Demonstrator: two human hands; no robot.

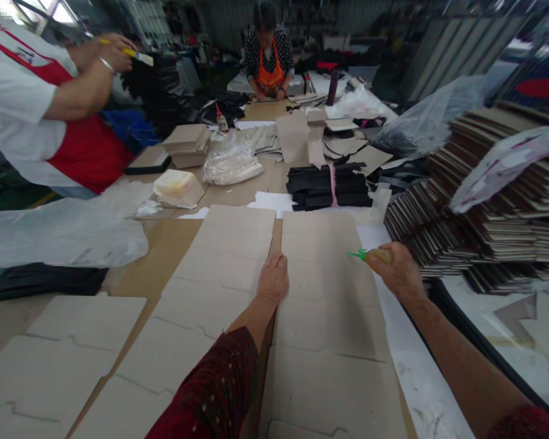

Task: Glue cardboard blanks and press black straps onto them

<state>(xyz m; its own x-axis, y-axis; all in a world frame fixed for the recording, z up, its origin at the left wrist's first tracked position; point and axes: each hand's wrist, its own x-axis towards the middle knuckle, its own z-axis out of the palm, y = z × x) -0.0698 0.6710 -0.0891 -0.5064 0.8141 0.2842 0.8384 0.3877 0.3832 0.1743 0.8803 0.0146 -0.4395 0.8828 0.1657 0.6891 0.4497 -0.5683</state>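
My right hand (400, 268) is wrapped around a glue bottle (380, 257) with a thin green nozzle. The nozzle points left over the right row of overlapping greyish-beige cardboard pieces (320, 286). My left hand (273, 279) lies with its fingers forward at the gap between this row and the middle row of cardboard pieces (229, 250); it appears to touch the inner edge of the right row. Nothing shows in its fingers. A third row of cardboard pieces (55, 360) lies at the lower left.
Tall stacks of dark-and-light boards (498, 207) stand at the right. Beyond the rows lie a bundle of black strips (327, 186), a plastic bag (232, 161) and a yellowish-white block (178, 188). A co-worker (73, 103) holds a brush at left; another person (269, 55) works opposite.
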